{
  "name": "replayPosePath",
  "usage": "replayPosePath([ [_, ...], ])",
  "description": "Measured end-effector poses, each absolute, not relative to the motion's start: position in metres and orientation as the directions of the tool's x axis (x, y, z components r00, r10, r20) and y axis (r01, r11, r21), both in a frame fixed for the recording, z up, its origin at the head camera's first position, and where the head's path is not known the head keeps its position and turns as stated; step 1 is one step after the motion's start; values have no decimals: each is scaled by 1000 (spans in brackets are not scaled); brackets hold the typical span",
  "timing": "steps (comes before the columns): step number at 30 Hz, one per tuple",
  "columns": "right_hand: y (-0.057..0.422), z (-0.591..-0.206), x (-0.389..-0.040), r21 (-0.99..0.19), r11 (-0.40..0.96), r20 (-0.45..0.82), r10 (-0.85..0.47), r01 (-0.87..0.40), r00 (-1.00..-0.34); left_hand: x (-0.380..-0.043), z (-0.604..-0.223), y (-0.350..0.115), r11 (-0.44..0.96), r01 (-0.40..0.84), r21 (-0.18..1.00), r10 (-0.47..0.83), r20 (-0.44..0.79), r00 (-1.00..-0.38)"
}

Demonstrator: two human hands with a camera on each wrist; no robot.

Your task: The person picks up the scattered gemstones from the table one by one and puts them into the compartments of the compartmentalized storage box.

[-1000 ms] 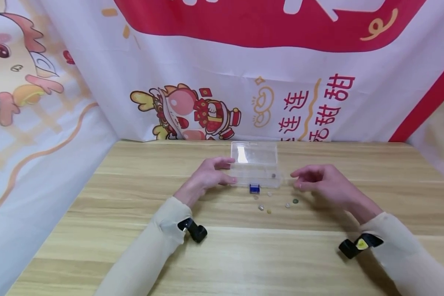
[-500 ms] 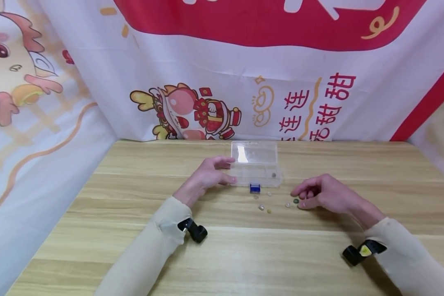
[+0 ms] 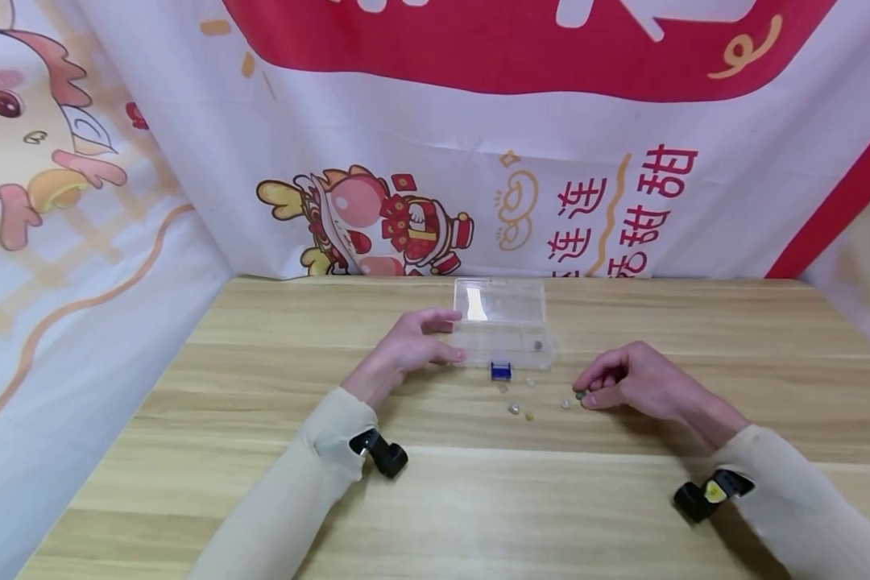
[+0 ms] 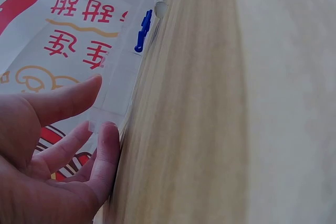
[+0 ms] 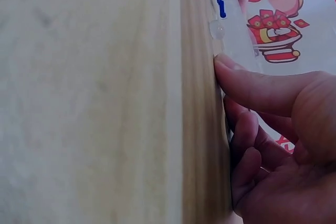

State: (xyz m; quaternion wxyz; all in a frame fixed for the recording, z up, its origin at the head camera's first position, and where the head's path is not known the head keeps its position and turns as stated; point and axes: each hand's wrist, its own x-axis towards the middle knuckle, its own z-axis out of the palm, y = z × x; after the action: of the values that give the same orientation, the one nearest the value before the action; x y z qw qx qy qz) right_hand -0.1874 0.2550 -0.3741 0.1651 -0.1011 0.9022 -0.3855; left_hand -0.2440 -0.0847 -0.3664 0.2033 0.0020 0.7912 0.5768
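A clear plastic box (image 3: 478, 342) lies with its transparent lid (image 3: 511, 300) raised at the back. My left hand (image 3: 416, 337) holds the box's left end, thumb at the front corner and fingers by the hinge side. One small dark grey piece (image 3: 538, 345) is inside, at the right. My right hand (image 3: 634, 383) pinches a small dark green stone-like piece (image 3: 580, 395) between thumb and forefinger, low over the table. The right wrist view shows the thumb (image 5: 262, 85) near the tabletop, and there the green piece is hidden.
A blue clasp (image 3: 501, 371) sticks out from the box's front. Before it lie a silvery piece (image 3: 514, 408), a yellowish piece (image 3: 529, 416), a whitish piece (image 3: 566, 403) and other pale bits on the wooden table (image 3: 478, 507). A printed cloth (image 3: 406, 121) hangs behind.
My right hand has come down and toward me from beside the box, and its thumb and forefinger have closed on the dark green piece. My left hand stays at the box.
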Motion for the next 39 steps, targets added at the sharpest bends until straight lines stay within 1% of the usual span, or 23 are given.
replayPosePath([
  [10, 253, -372, -186, -727, 683, -219, -322, -66, -921, -243, -367, -85, 324, -229, 918, 245, -315, -917],
  [15, 253, -367, -187, -708, 704, -237, -305, -51, -922, -244, -367, -83, 321, -223, 921, 242, -307, -920],
  [19, 252, -365, -189, -720, 693, -237, -305, -44, -922, -243, -366, -85, 331, -227, 916, 231, -311, -922],
  [30, 247, -357, -196, -718, 694, -189, -279, -61, -942, -241, -366, -85, 348, -224, 910, 231, -315, -921],
  [39, 238, -349, -207, -721, 684, -86, -252, -114, -964, -242, -367, -85, 352, -225, 909, 228, -316, -921],
])
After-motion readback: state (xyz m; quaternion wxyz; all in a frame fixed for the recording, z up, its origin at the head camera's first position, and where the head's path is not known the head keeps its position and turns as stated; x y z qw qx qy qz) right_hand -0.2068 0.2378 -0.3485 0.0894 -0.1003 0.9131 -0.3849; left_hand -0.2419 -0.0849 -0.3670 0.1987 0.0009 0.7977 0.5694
